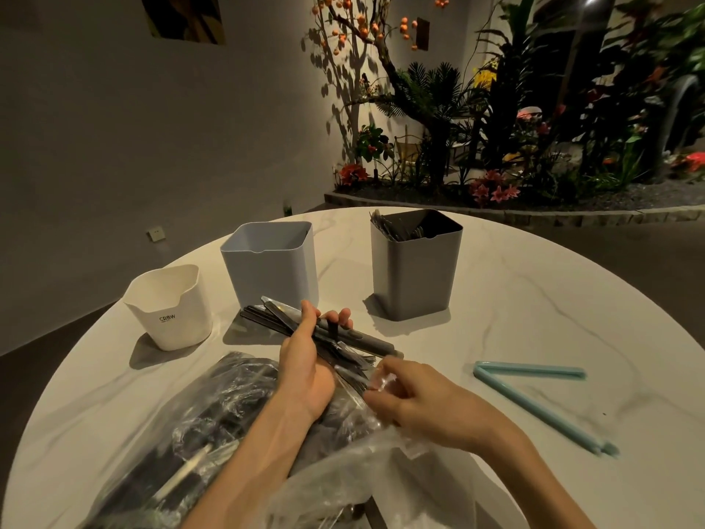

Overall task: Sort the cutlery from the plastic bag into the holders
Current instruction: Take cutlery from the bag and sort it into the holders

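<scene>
Sorting step: head view, a judgement — a bundle of cutlery [305,330] is out of the plastic bag [213,421] and being picked apart for the holders.

Left hand [305,360]: centre of the frame, fingers and thumb curled round the bundle, holding it fanned and raised over the counter [534,299]; fingertips show over the far side of the handles.

Right hand [416,399]: just right of the left hand, fingers bent toward the lower ends of the bundle, where clear plastic lies. This grip is blurred, so I cannot tell whether it pinches a piece, the plastic, or nothing.

Bag: lower left of the frame, lying on the counter under both forearms, with dark cutlery still inside.

Holders: white holder [169,311] at left and pale blue holder [272,261] beside it, no contents visible from this angle; grey holder [417,265] right of centre, cutlery ends showing above its rim.

Doing it well: keep the left grip firm near the middle of the bundle so nothing slides out; draw one kind of piece at a time by its end, clear of the plastic; match it to the holder that already has that kind.

Risk: loose pieces may slip and scatter on the counter if the fan opens too wide.

Other: teal bag clip [534,399] lies open at right, well apart from the hands.
</scene>
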Demonstrator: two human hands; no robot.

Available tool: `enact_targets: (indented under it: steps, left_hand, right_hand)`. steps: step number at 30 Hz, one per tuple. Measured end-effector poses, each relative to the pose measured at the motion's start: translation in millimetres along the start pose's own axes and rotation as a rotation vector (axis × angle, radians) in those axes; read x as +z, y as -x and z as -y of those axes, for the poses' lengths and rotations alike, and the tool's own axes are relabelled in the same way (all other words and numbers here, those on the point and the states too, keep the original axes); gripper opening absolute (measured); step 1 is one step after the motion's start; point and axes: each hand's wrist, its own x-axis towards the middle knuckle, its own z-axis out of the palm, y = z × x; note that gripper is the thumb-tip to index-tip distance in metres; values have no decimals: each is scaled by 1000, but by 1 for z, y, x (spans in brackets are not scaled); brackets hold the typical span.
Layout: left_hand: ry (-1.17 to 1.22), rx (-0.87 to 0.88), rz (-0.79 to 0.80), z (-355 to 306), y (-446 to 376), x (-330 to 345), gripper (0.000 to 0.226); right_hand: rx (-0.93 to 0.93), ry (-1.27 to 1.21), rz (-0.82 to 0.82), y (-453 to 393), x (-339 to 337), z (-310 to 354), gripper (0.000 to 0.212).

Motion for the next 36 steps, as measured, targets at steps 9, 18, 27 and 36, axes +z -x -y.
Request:
enact_targets:
  steps: [9,18,27,36]
  left_hand:
    - [-64,31,8,2,0,-1,21]
    - [-34,18,13,0,1,0,22]
    - [0,-56,49,-2,1,-1,24]
    - [-167,-233,163,-1,18,7,22]
  right_hand:
    - [-51,85,-66,-1,7,6,39]
    - [-79,-27,-53,-1,-7,-3,19]
    - [-125,-400,-207,-1,-20,-11,11]
    - [-224,-107,-354,-4,-1,-4,12]
